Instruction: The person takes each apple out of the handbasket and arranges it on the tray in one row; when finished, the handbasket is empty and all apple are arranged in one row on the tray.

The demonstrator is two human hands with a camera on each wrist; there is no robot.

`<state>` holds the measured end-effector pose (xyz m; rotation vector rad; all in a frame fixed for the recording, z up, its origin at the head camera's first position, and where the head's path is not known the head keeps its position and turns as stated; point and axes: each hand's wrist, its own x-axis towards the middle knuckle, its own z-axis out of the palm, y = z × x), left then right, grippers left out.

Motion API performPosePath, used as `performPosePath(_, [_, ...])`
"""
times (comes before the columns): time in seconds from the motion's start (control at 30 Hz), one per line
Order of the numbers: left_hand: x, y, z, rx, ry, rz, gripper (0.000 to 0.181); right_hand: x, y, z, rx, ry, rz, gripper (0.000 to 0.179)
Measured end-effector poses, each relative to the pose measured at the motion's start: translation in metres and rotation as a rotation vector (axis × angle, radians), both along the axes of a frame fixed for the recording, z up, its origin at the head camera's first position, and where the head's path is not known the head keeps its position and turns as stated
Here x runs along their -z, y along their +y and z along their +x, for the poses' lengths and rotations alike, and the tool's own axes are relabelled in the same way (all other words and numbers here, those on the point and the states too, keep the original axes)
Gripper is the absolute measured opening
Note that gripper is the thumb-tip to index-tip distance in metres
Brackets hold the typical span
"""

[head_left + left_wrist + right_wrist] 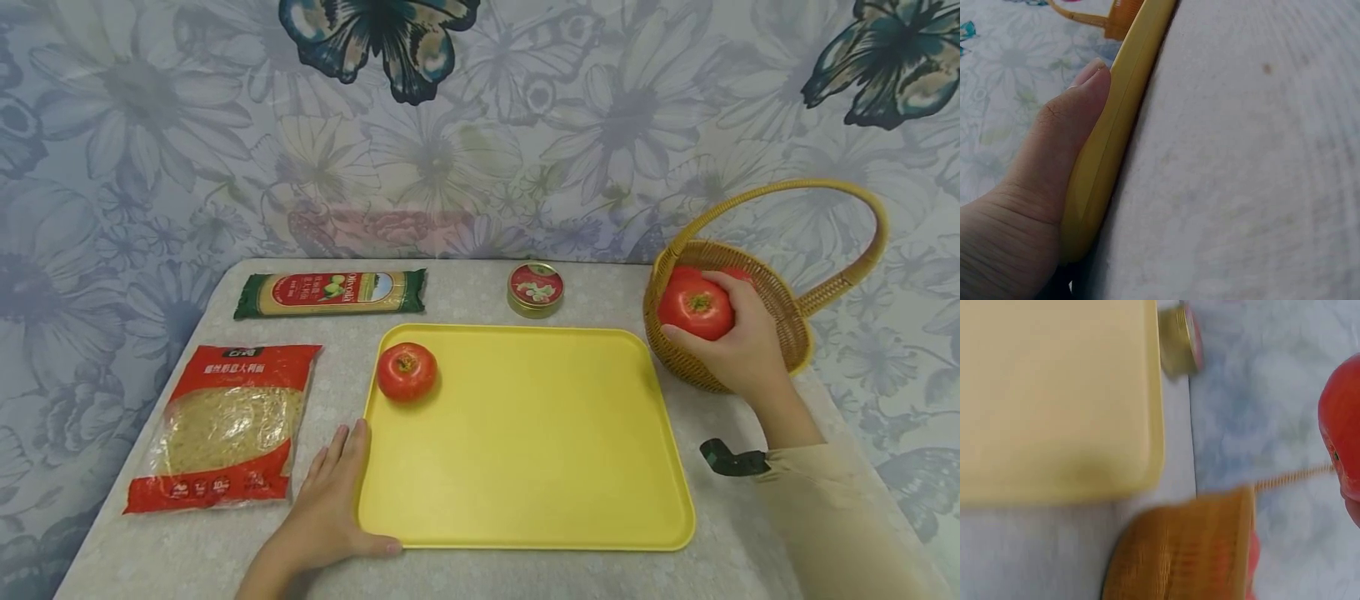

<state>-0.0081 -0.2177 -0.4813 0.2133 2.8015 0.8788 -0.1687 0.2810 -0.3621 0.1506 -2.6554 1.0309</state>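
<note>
My right hand [750, 337] grips a red tomato [697, 305] at the mouth of a yellow woven basket [693, 358]. In the right wrist view that tomato [1344, 425] shows at the right edge, above the basket [1179, 550]. More red shows inside the basket, mostly hidden by the hand. A yellow tray [525, 442] lies flat on the table, with another tomato [407, 372] at its upper left corner. My left hand [330, 504] rests against the tray's near left corner, fingers extended along the left side. Its thumb [1079, 119] lies against the tray's front edge.
Left of the tray lies a red bag of spiral pasta [225, 427]. A long pack of pasta [330, 293] lies behind it, and a round tin [535, 290] stands behind the tray. The basket's tall handle [795, 185] arches up at the right. A patterned wall backs the table.
</note>
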Motion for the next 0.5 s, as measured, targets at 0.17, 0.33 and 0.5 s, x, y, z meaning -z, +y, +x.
performPosePath(0.17, [0.001,0.0,0.0,-0.001,-0.005,-0.005,0.157,0.004,-0.036,0.002,-0.132,-0.009,-0.026,0.081])
performPosePath(0.33, [0.001,-0.001,0.0,-0.003,-0.003,-0.003,0.156,0.019,-0.074,0.0,-0.288,-0.047,-0.046,0.082])
performPosePath(0.5, [0.002,-0.001,0.001,-0.004,0.006,-0.008,0.156,0.035,-0.113,-0.004,-0.423,-0.087,-0.044,0.079])
